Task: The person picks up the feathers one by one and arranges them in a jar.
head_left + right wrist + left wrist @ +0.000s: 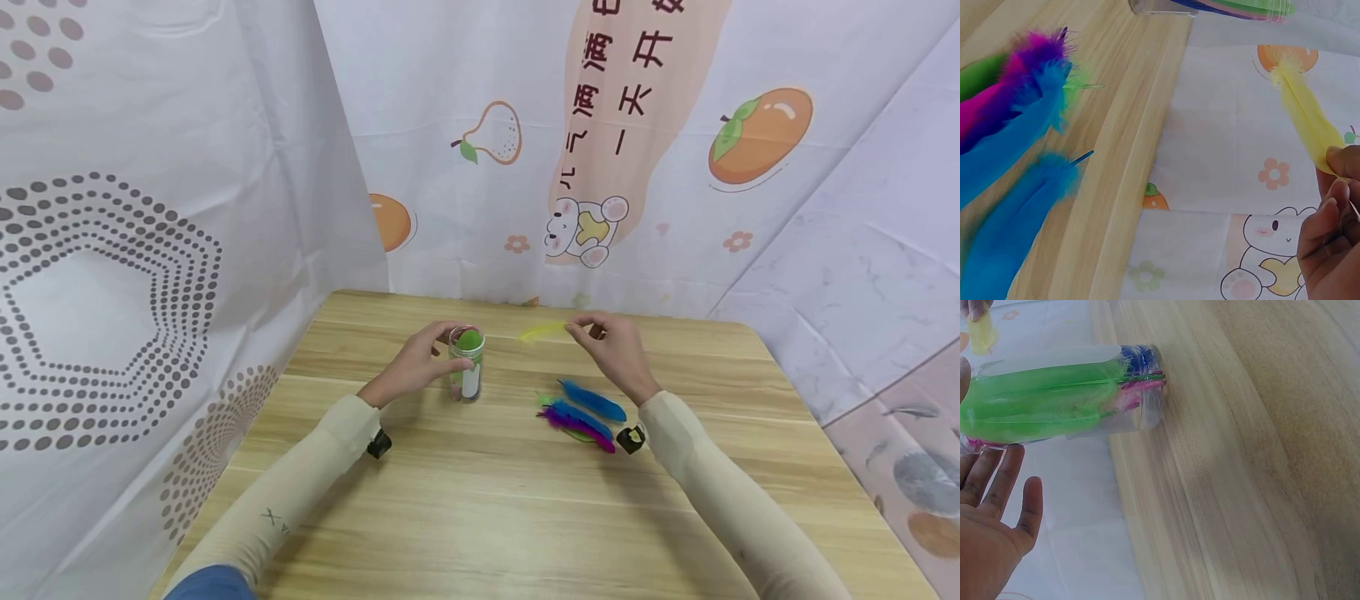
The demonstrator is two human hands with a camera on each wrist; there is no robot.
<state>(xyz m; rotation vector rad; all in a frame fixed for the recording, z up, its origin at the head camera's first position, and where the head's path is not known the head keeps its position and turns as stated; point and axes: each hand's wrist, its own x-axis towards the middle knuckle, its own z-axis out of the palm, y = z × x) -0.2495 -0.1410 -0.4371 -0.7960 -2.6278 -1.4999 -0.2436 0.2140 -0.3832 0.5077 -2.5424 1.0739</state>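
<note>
A clear jar (471, 382) with a white label stands upright on the table, and green, pink and blue feathers (1041, 394) show through its wall in the left wrist view. My left hand (412, 365) holds it near the top, thumb on one side and fingers on the other. To the right of the jar, my right hand (617, 350) pinches a yellow feather (1307, 119) by one end. The feather's fluffy end points left toward the jar. It is held above the table, apart from the jar.
Blue feathers (592, 402) and a purple feather (592, 432) lie in a loose pile on the wooden table (465, 517), with some green beneath, near my right wrist. A printed white cloth (450, 233) hangs behind the table's far edge, with more cloth at both sides.
</note>
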